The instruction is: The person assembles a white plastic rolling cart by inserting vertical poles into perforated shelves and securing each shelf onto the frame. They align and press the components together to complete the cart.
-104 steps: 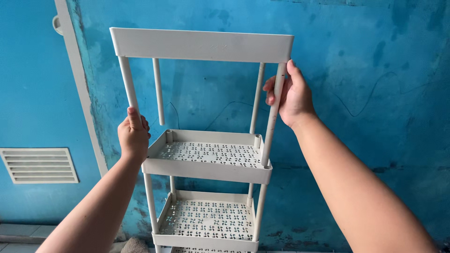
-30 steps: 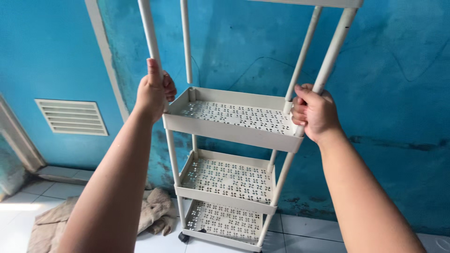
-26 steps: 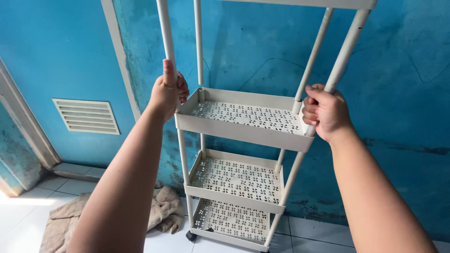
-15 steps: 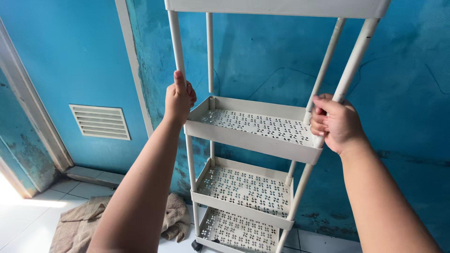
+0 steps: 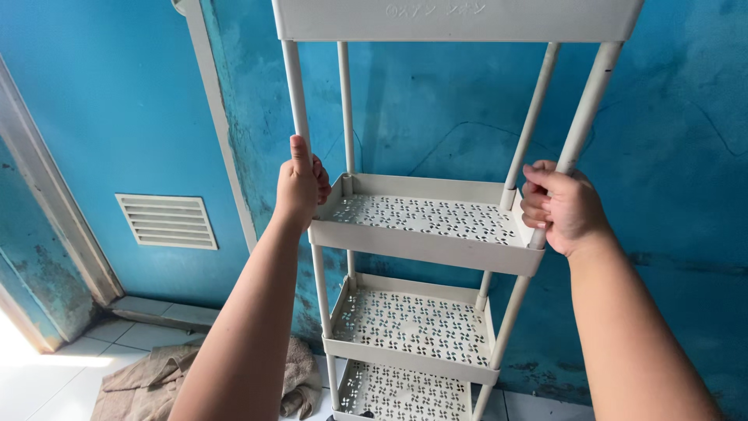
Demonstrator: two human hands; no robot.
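Against a blue wall (image 5: 117,117), left hand (image 5: 300,187) and right hand (image 5: 562,206) each grip closed around the white shelf rack's (image 5: 425,234) front posts.

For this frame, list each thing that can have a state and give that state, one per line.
Shelf rack: upright, trays empty, held by both front posts.
Left hand: closed on the front left post.
Right hand: closed on the front right post.
Cloth: crumpled on the floor tiles.
Wall vent: slats set in the blue wall.
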